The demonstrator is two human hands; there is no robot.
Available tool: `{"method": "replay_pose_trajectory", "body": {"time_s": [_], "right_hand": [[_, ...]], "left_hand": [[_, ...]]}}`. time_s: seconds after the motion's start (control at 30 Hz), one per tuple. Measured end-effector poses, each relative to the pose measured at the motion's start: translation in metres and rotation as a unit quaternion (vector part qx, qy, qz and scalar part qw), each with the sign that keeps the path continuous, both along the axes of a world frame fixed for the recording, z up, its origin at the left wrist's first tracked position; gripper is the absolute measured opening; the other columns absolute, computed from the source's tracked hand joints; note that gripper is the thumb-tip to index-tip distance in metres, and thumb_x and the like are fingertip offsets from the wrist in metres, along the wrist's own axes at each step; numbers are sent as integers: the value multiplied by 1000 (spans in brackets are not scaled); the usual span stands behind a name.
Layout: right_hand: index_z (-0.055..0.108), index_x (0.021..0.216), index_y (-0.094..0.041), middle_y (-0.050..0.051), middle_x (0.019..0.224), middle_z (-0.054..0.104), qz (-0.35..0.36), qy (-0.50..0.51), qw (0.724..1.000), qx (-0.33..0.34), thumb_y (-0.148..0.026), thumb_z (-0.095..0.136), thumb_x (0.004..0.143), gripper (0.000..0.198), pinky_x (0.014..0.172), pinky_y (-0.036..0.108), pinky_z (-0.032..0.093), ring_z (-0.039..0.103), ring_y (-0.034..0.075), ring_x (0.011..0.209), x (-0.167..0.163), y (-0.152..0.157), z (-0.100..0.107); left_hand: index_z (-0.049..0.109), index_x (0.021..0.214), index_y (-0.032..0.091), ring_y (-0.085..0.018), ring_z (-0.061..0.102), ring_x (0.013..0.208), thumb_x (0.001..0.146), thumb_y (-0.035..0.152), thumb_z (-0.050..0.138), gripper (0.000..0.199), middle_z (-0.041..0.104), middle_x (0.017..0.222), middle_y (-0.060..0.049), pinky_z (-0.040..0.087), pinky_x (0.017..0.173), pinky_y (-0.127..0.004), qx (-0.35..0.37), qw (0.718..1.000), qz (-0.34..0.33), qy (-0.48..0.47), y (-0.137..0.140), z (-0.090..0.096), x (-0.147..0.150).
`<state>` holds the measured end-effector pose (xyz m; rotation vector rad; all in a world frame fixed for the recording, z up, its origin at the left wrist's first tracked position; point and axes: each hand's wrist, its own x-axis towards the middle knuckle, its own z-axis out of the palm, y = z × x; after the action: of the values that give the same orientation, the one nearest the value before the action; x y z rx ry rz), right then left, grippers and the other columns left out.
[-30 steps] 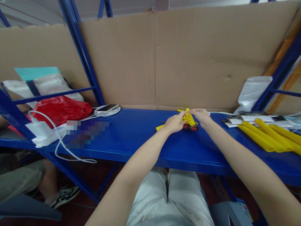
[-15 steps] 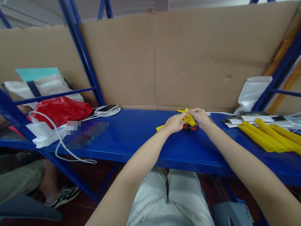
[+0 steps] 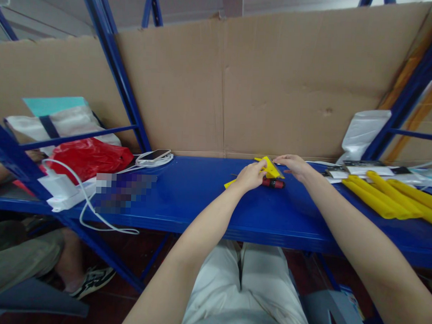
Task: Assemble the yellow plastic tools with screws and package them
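My left hand (image 3: 251, 176) is closed on a yellow triangular plastic part (image 3: 273, 169) with a dark edge along its right side. Just to the right, my right hand (image 3: 294, 165) is held open with fingers apart, near the part's upper right but not gripping it. Below the yellow part, a dark red and black handle (image 3: 274, 183), like a screwdriver's, lies on the blue tabletop (image 3: 196, 199). A flat yellow piece (image 3: 230, 183) pokes out left of my left wrist; the rest of it is hidden.
Several yellow tubular pieces (image 3: 385, 198) lie at right, by a clear plastic bag (image 3: 366, 134). At left are a phone (image 3: 155, 155) on a coiled white cable, a power strip (image 3: 64, 201) and a red bag (image 3: 90, 157). Cardboard (image 3: 275, 88) walls the back. Another person's leg (image 3: 71, 256) shows lower left.
My right hand has let go of the yellow part and moved a little right, its fingers opening. The left hand keeps its hold, and the part has turned slightly.
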<state>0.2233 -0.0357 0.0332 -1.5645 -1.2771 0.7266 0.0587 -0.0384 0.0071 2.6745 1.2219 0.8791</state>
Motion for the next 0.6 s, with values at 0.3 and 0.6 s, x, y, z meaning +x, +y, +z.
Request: {"method": "replay_pose_trajectory", "body": {"time_s": [0.3,0.6], "right_hand": [[61,71,-18,2,87,67,43,-3,999,-18,-23,62,66,7,62,23,37,56,15,85,2,-2,-2],[63,65,-17,4,80,67,59,46,996,-57,-16,61,68,4,61,23,39,57,14,76,-2,-7,1]], "left_hand": [[54,104,21,-20,57,105,86,18,47,20,63,111,-5,44,89,-32,10,1000,-28,4,6,-4,0],[56,110,21,-19,57,106,85,18,50,27,63,113,-5,44,90,-30,21,999,-34,-7,3,-5,-1]]}}
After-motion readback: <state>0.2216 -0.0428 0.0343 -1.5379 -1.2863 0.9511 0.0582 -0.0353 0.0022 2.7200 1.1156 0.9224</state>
